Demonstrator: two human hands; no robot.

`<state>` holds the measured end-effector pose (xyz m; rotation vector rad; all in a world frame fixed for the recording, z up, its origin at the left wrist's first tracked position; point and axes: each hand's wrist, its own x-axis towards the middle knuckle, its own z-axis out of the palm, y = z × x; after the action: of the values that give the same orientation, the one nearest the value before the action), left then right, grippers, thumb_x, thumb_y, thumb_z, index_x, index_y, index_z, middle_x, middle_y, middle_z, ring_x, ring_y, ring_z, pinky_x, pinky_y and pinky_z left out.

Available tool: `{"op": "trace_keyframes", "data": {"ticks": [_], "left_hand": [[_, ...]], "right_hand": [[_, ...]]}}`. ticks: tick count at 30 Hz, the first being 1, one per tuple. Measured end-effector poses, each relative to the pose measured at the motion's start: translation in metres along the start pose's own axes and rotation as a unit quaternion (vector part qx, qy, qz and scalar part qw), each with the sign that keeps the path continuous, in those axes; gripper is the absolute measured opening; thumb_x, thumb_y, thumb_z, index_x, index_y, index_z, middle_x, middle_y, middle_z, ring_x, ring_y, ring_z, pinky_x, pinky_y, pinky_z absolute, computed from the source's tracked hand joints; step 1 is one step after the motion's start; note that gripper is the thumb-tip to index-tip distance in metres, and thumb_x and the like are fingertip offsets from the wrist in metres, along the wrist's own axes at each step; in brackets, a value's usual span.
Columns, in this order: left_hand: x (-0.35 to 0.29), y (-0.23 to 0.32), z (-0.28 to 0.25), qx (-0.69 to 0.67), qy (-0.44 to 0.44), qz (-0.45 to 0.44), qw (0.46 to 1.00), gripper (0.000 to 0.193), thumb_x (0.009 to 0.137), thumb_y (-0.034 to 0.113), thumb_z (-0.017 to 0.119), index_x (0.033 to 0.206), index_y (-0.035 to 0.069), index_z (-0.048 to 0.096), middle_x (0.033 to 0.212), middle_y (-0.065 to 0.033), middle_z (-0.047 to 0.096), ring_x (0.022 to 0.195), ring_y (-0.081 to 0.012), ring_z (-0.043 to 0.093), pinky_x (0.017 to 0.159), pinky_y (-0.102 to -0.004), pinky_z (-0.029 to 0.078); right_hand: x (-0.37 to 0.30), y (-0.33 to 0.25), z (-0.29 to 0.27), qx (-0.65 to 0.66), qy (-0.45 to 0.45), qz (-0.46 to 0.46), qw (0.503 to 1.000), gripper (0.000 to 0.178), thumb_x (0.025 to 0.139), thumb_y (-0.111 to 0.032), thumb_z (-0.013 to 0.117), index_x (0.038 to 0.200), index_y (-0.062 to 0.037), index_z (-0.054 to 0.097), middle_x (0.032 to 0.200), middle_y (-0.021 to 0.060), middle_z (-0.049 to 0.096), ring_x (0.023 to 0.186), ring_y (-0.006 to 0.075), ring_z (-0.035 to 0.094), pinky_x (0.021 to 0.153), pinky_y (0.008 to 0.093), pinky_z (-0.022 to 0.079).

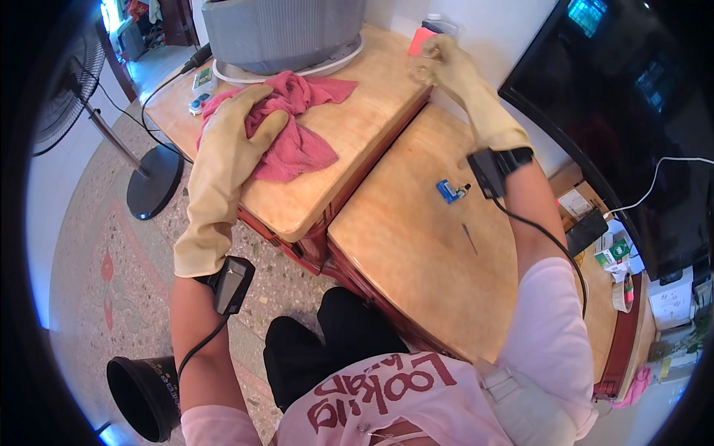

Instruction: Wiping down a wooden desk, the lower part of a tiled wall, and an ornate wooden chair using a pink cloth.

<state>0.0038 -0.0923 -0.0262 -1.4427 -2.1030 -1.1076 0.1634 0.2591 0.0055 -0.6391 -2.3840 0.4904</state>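
My left hand [242,123], in a cream rubber glove, rests on a crumpled pink cloth [301,152] on the wooden cabinet top. Its fingers are bent into the cloth, which bunches around them. In a matching glove, my right hand [446,68] is raised at the cabinet's far right corner. Those fingers are curled together, and what they hold is blurred and too unclear to name. Just behind them are a pink item [421,41] and a clear container with a white cap [434,18], partly hidden by the glove.
A large grey ribbed pot [282,33] stands on a white saucer behind the cloth. The lower wooden top [424,245] carries a small blue packet [448,191] and a thin dark object. A television [625,111] is at right, a standing fan [154,182] and black bucket [141,394] at left.
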Motion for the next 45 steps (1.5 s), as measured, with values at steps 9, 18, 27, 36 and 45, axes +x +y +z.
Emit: {"op": "trace_keyframes", "data": {"ticks": [9,18,27,36,45], "left_hand": [[-0.001,0.001,0.0,-0.011,-0.024,-0.031,0.999,0.046,0.094,0.025,0.073,0.133,0.002,0.064,0.13,-0.0186,0.069,0.125,-0.0323,0.063,0.109,-0.0381,0.045],[0.001,-0.013,0.0,0.001,-0.017,-0.021,1.0,0.047,0.095,0.028,0.074,0.134,0.004,0.066,0.128,-0.0157,0.07,0.121,-0.0267,0.065,0.107,-0.035,0.047],[0.001,-0.006,0.001,-0.014,-0.035,-0.044,0.998,0.047,0.096,0.029,0.073,0.135,0.004,0.065,0.129,-0.0144,0.069,0.122,-0.0249,0.064,0.108,-0.0342,0.046],[-0.001,-0.003,-0.001,-0.021,-0.023,-0.034,0.999,0.049,0.094,0.031,0.075,0.133,0.002,0.065,0.129,-0.0205,0.07,0.122,-0.0329,0.065,0.107,-0.0383,0.048],[-0.003,-0.006,0.0,-0.018,-0.013,-0.032,0.999,0.049,0.091,0.028,0.077,0.131,0.002,0.066,0.128,-0.02,0.07,0.121,-0.0346,0.065,0.106,-0.04,0.048]], "right_hand": [[0.058,-0.003,0.043,-0.119,0.016,0.062,0.991,0.047,0.094,-0.03,0.071,0.13,-0.0039,0.058,0.124,0.0218,0.069,0.114,0.0369,0.068,0.098,0.0426,0.053],[-0.094,0.037,-0.063,-0.091,-0.042,0.122,0.988,0.043,0.098,-0.045,0.068,0.106,-0.0031,0.074,0.082,0.0036,0.07,0.069,0.0139,0.067,0.065,0.0292,0.054],[-0.208,0.101,-0.012,0.018,-0.217,0.175,0.96,0.036,0.089,-0.02,0.078,0.121,-0.0046,0.07,0.088,0.0065,0.072,0.068,0.0165,0.066,0.064,0.0334,0.053],[-0.131,0.043,-0.033,0.294,-0.087,0.184,0.934,0.015,0.095,-0.008,0.069,0.107,-0.0019,0.071,0.079,-0.0017,0.063,0.06,0.0092,0.055,0.052,0.0268,0.044],[0.042,0.008,0.032,-0.031,-0.156,0.099,0.982,0.033,0.093,-0.034,0.07,0.105,-0.0038,0.074,0.079,0.0103,0.074,0.078,0.0245,0.073,0.075,0.039,0.056]]}}
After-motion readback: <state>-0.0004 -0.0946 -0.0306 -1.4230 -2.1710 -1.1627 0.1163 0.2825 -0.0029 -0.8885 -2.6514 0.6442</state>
